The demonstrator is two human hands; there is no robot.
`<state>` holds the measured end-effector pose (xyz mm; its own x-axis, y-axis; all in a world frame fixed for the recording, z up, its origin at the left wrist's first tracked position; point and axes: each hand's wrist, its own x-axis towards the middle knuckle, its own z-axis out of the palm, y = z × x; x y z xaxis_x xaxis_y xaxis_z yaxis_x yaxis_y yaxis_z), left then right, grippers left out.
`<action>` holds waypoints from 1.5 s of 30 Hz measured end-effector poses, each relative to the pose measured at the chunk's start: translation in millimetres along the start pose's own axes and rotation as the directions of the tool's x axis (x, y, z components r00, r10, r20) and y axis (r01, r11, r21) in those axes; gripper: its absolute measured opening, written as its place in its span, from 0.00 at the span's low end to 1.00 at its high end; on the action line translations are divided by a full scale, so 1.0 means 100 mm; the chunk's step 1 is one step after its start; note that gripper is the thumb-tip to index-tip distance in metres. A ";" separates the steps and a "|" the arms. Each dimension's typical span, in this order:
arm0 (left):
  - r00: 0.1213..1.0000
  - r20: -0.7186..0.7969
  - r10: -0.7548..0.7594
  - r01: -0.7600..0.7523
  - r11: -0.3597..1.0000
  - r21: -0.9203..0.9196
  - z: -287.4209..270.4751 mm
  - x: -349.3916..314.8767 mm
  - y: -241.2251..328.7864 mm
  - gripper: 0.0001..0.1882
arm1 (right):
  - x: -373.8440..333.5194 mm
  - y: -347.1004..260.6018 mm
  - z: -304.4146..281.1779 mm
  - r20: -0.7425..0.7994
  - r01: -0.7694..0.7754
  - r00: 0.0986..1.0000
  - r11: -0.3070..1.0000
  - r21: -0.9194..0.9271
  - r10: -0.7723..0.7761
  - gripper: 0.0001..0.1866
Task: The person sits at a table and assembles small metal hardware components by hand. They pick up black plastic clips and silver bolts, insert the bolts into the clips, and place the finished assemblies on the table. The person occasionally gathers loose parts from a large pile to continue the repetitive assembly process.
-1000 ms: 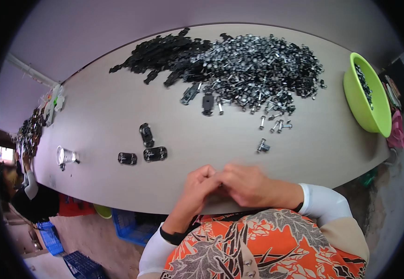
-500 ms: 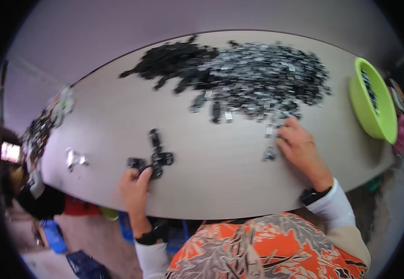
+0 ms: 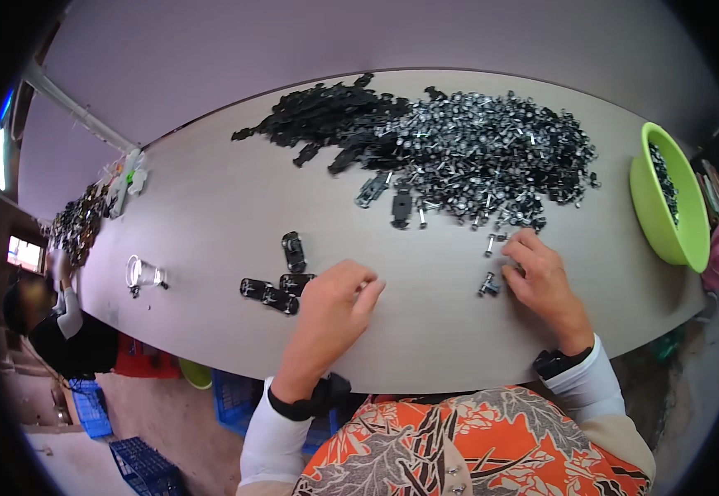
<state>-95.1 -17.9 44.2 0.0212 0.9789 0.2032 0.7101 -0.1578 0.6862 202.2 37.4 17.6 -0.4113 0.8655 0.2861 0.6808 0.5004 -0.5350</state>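
Note:
Several small black toy car bodies lie grouped left of centre on the table, one of them partly behind my left hand. That hand hovers just right of them, fingers curled in and thumb against them; whatever may be inside is hidden. My right hand rests at the near edge of a large heap of metal axles with small wheels. Its thumb and forefinger are apart, the forefinger tip beside a loose wheel axle. Just left of the thumb lie a few more wheel axles close together.
Flat black chassis plates are heaped at the back, touching the axles. A green basin with more parts stands at the right. A clear cup lies at the left. Farther left, another person sits by a heap of parts.
My left hand has left the car bodies and moved right, its fingers curled. My right hand stays near the axles, little moved. The view has shifted slightly.

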 end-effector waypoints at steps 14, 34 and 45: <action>0.974 -0.072 -0.213 0.215 0.977 0.013 0.49 0.88 -0.28 0.09 | -0.13 0.01 -0.05 0.022 0.038 0.999 0.999 -0.003 -0.038 0.11; 0.680 0.729 -0.082 0.727 0.200 -0.656 0.65 0.34 0.30 0.11 | 0.03 -0.36 0.04 -0.197 0.325 0.940 0.908 0.266 -0.279 0.20; 0.647 0.761 -0.043 0.761 0.107 -0.640 0.79 0.29 0.12 0.08 | -0.03 -0.36 0.09 -0.123 0.347 0.938 0.890 0.295 -0.325 0.21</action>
<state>-30.2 19.0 3.1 0.5188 0.7390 -0.4299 -0.3585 0.6446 0.6753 173.6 16.9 28.3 -0.5323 0.6521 0.5399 0.2841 0.7383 -0.6117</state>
